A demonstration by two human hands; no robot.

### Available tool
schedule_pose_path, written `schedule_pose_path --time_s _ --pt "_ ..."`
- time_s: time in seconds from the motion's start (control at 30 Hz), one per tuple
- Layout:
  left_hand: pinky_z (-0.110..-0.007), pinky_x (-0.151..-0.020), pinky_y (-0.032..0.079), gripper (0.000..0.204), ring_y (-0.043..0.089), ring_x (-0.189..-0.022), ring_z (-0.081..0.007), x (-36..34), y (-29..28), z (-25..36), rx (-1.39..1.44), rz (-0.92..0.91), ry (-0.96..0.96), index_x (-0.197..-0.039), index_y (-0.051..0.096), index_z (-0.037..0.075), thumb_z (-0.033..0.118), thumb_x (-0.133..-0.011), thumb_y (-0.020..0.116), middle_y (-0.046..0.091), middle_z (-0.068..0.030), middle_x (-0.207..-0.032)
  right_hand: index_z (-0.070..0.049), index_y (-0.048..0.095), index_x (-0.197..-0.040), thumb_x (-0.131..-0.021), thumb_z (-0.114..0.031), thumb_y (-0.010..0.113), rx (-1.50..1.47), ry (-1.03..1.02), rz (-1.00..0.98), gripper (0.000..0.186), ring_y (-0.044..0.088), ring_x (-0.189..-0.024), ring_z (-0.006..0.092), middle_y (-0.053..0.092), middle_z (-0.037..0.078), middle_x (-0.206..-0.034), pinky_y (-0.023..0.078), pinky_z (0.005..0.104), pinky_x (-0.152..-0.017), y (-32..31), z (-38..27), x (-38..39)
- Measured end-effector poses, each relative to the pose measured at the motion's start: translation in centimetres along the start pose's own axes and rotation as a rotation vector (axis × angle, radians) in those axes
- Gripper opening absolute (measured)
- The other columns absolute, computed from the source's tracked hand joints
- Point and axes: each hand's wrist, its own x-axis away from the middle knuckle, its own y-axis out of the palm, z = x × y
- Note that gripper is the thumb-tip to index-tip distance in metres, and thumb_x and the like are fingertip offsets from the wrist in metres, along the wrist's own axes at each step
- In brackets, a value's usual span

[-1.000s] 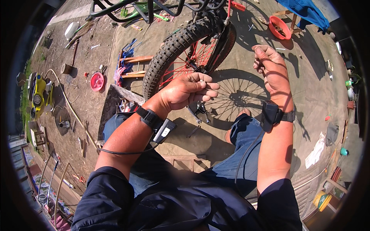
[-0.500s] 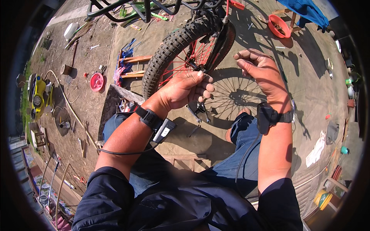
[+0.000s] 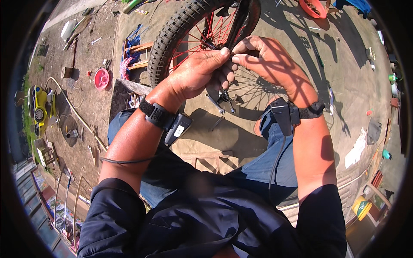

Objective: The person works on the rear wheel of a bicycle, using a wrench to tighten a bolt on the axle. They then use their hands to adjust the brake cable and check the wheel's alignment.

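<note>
In front of me stands a bicycle wheel with a knobbly black tyre [image 3: 162, 45], red spokes [image 3: 186, 51] and a black fork leg [image 3: 241, 25]. My left hand [image 3: 205, 71] is closed just below the hub, its thumb pressed toward curled fingers. Close beside it, almost touching, my right hand [image 3: 270, 60] has thumb and forefinger brought together in a pinch. Whatever either hand holds is too small or hidden among the fingers. Below them on the ground lie several spanners [image 3: 216, 103]. Both wrists wear black straps with small devices.
To the left are a tray of tools [image 3: 118, 95], a wooden frame with blue cords [image 3: 140, 48], a pink basin [image 3: 102, 79] and a yellow toy car [image 3: 39, 105]. A red basin [image 3: 316, 8] stands far right; a white cloth [image 3: 355, 149] and yellow bucket [image 3: 362, 208] lie nearer.
My right hand has moved left to meet my left hand near the hub. The view has shifted, so the wheel sits higher in the picture.
</note>
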Motion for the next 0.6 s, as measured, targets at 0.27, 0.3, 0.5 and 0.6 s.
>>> schedule_pose_path --time_s 0.27,0.3,0.5,0.6 --pt "-0.022 -0.057 0.048 0.04 0.063 -0.066 -0.01 -0.1 -0.1 -0.2 -0.099 0.066 -0.005 -0.103 0.066 0.005 0.041 -0.105 0.049 0.068 -0.0034 -0.082 0.002 0.069 -0.1 -0.088 -0.02 0.069 -0.021 0.051 -0.023 0.024 0.066 -0.08 0.0172 0.07 0.011 -0.085 0.052 0.0326 -0.075 -0.3 0.0 -0.1" --pt "-0.022 -0.058 0.048 0.037 0.062 -0.066 -0.0095 0.1 0.2 0.1 -0.109 0.081 -0.014 -0.103 0.065 0.005 0.038 -0.105 0.05 0.068 -0.0034 -0.082 0.002 0.069 -0.1 -0.088 -0.02 0.069 -0.024 0.051 -0.037 0.025 0.066 -0.08 0.0168 0.07 0.011 -0.085 0.052 0.0325 -0.075 -0.3 0.0 -0.1" --pt "-0.023 -0.06 0.046 0.03 0.06 -0.067 -0.0079 0.3 0.3 0.3 -0.439 0.139 -0.082 -0.099 0.067 0.004 0.032 -0.102 0.057 0.066 -0.0019 -0.08 0.0 0.069 -0.101 -0.088 -0.023 0.07 0.063 0.089 -0.114 0.027 0.066 -0.082 0.0171 0.07 0.009 -0.086 0.051 0.0327 -0.076 -0.9 -0.5 0.3" --pt "-0.024 -0.062 0.047 0.029 0.06 -0.069 -0.0079 0.2 0.1 0.1 -0.844 0.162 -0.121 -0.096 0.067 0.002 0.031 -0.098 0.062 0.066 -0.0027 -0.078 0.0 0.07 -0.1 -0.088 -0.026 0.069 -0.037 0.237 -0.105 0.028 0.069 -0.084 0.0297 0.071 0.017 -0.089 0.053 0.038 -0.075 -1.6 -1.1 0.2"
